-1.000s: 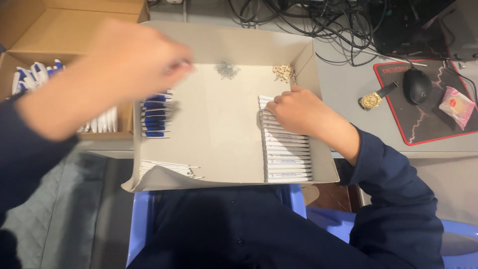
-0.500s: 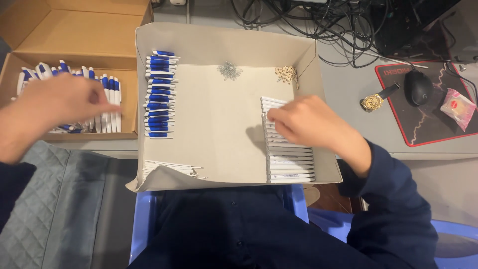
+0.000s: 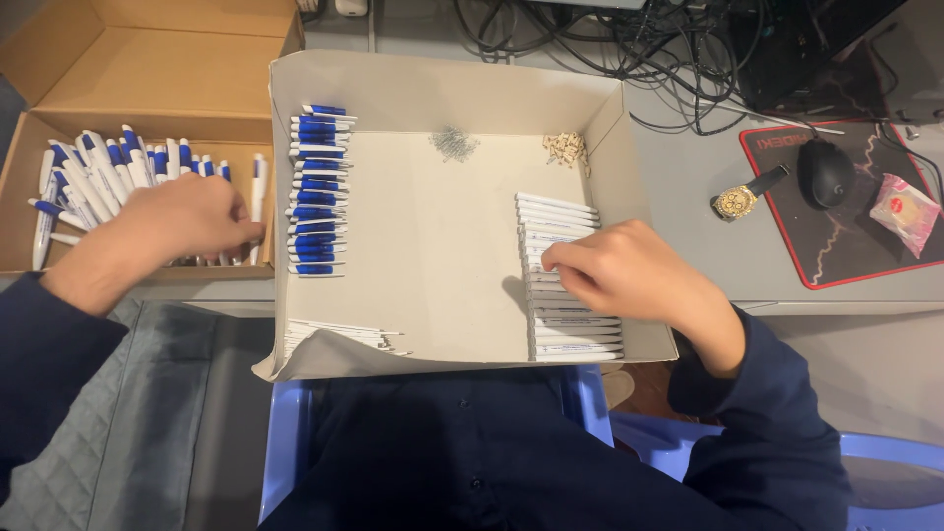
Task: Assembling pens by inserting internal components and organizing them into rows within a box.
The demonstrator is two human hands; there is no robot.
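Note:
A shallow beige cardboard tray [image 3: 442, 88] lies in front of me. Along its right side runs a row of white pen barrels [image 3: 556, 211], and my right hand [image 3: 619, 270] rests on that row with its fingertips pinched on one barrel. A column of blue-and-white pen parts [image 3: 317, 192] lines the tray's left side. My left hand [image 3: 187, 221] is outside the tray, over the brown box [image 3: 147, 69] at the left. Its curled fingers touch the heap of blue-and-white pens [image 3: 88, 172] there, and whether it holds one is hidden.
In the tray lie a small pile of metal springs [image 3: 453, 143], tan bits [image 3: 565, 147] and thin white refills [image 3: 339, 334]. On the desk at right are a gold watch [image 3: 737, 200], a black mouse [image 3: 824, 170] on a red-edged pad [image 3: 855, 246], a pink packet [image 3: 905, 211] and tangled cables [image 3: 629, 39].
My left hand has swung from above the tray's left side out and down to the brown box of pens. My right hand has stayed on the white barrels, shifting slightly nearer.

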